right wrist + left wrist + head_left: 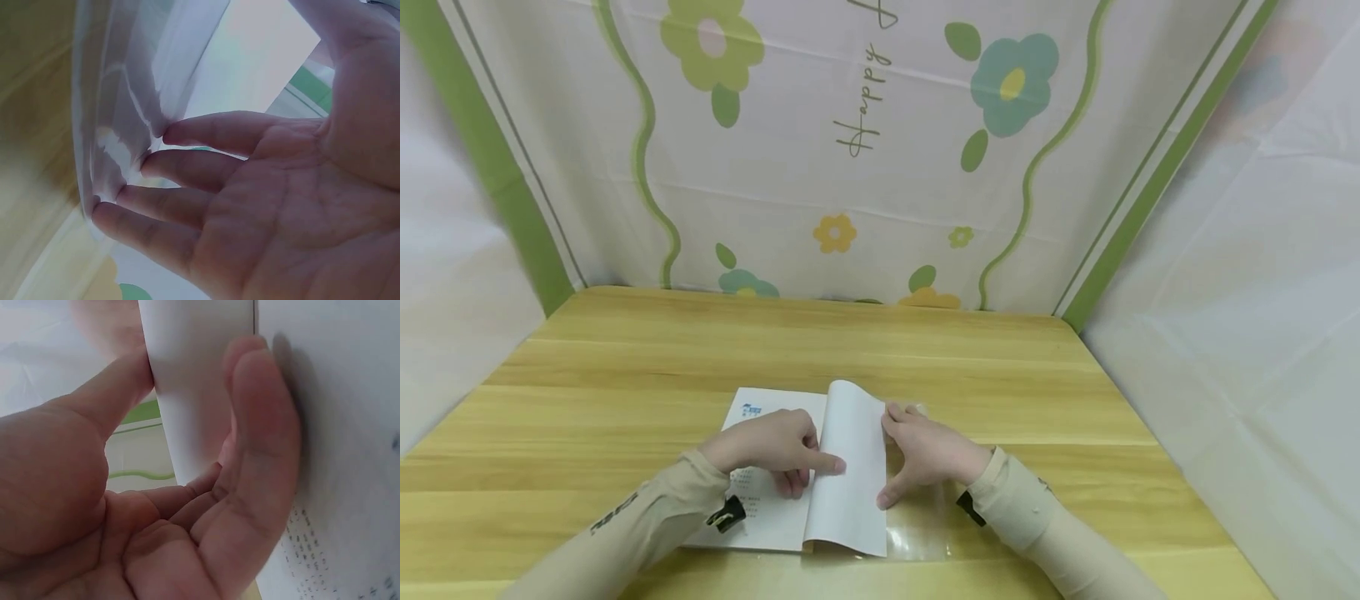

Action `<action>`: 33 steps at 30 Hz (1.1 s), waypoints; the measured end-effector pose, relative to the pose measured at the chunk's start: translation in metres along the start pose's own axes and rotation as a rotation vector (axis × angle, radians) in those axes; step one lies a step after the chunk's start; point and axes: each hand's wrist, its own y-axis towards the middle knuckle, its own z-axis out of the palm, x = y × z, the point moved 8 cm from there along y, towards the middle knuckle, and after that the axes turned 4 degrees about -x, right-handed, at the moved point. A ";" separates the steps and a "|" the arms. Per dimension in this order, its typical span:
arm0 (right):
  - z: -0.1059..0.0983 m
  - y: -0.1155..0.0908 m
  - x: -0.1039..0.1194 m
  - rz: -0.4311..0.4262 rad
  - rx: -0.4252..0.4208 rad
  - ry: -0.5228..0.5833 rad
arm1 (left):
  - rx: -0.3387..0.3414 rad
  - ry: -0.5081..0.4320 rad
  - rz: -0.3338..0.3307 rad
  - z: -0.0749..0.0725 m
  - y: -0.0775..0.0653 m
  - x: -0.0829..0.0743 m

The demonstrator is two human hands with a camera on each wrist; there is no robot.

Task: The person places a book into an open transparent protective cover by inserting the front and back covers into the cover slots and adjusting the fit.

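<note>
A book (760, 533) lies on the table, its printed page at the left. A blank white flap (857, 467) curves up from it toward the right. My left hand (775, 450) straddles the fold: its thumb presses the flap and its bent fingers rest by the printed page. The left wrist view shows this thumb at the flap's edge. Clear plastic (917, 533) extends right from under the flap. My right hand (932, 454) spreads along the flap's right edge, thumb nearer me. Its nearly straight fingertips touch the plastic (119, 125) in the right wrist view.
The wooden table (625, 358) reaches back to a white cloth (880, 183) with printed flowers and lettering. Similar pale cloth hangs at both sides. Each wrist carries a small black device, the left one (727, 513) close above the book.
</note>
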 end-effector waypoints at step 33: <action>-0.007 -0.002 0.001 -0.009 -0.027 0.006 | -0.050 0.040 -0.030 0.002 0.000 0.000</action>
